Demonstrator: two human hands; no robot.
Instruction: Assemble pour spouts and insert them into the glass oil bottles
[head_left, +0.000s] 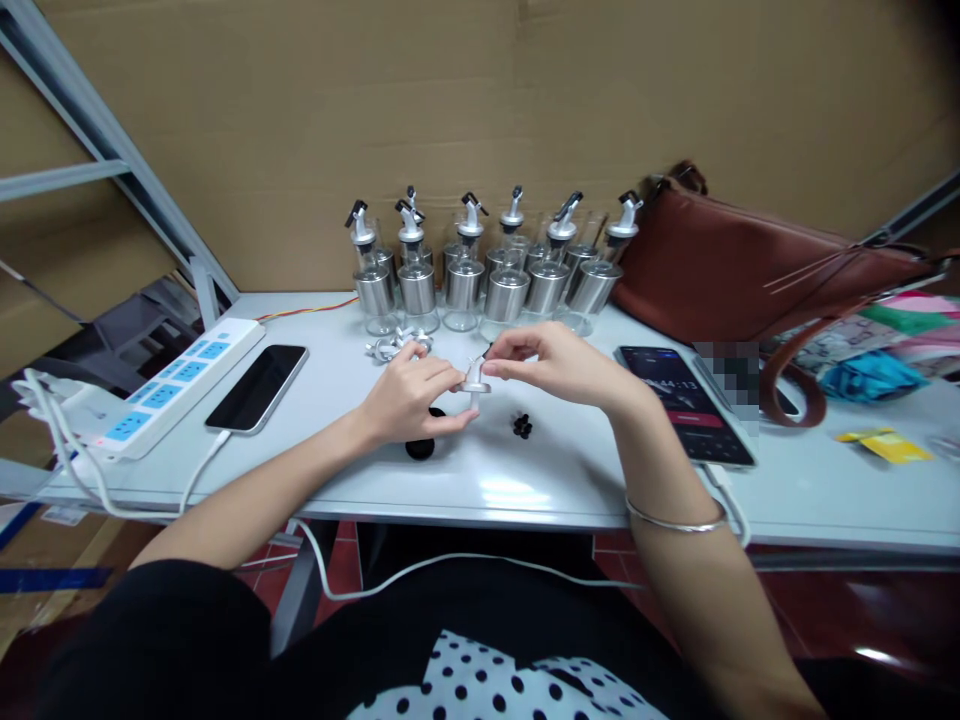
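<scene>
At the left end of the table (577, 450), a white power strip (184, 385) lies slantwise, reaching toward the back edge, and a dark-screened phone (257, 388) lies just beside it with a white cable plugged in. Farther right, a small heap of silvery parts (390, 346) sits in front of the bottles (465, 285), which stand in a cluster along the middle of the back edge, several topped with silver pourers. The left hand (412, 400) is over the middle of the table, its fingers closed on a silver spout (477, 378); round black pieces (420, 449) lie partly hidden below it, toward the front edge. The right hand (547, 362) meets the spout from the other side, fingers pinching its upper end. Small black parts (523, 426) lie just right of the spout, nearer the front edge. Beyond the right forearm, a larger lit device (686, 400) lies near a brown bag (720, 270) at the back edge, and a yellow packet (885, 445) lies toward the right end.
</scene>
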